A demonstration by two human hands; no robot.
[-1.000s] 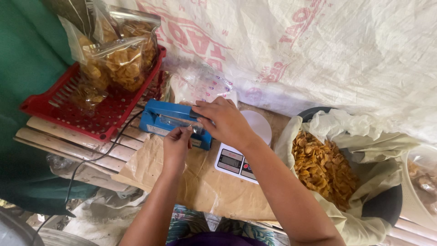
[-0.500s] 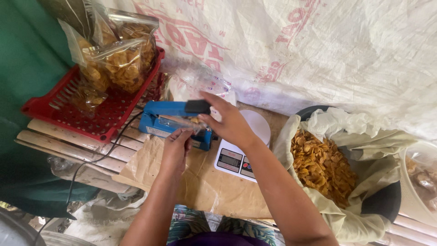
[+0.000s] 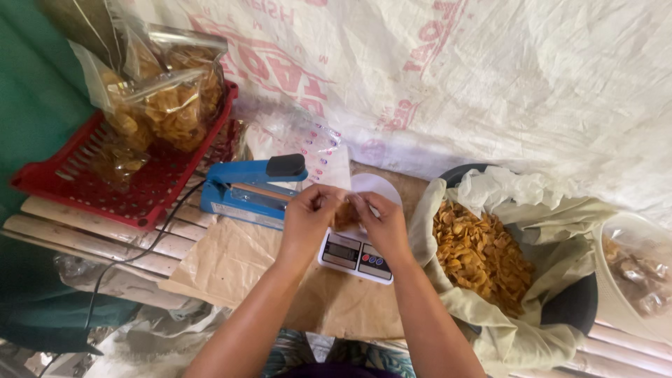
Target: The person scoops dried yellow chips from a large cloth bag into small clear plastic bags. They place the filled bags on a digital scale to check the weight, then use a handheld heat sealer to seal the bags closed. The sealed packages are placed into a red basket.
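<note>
My left hand [image 3: 306, 218] and my right hand [image 3: 383, 225] meet over a small white digital scale [image 3: 352, 257]. Both pinch a small clear bag of golden chips [image 3: 344, 214] between their fingertips. The bag is mostly hidden by my fingers. Just left of my hands lies a blue heat sealer [image 3: 243, 194] with its black-knobbed arm raised. It rests on brown paper [image 3: 222, 267] spread over a slatted wooden bench.
A red plastic basket [image 3: 143, 199] at the left holds filled chip bags [image 3: 168, 105]. A black cable [image 3: 136, 250] runs from the sealer off the bench. On the right, a cloth-lined dark basin [image 3: 570, 308] holds loose chips [image 3: 476, 252], beside a pale tub [image 3: 633, 280]. White sacking hangs behind.
My right hand has left the sealer's handle and the arm has risen. Both hands moved right with the small bag, from the sealer to above the scale.
</note>
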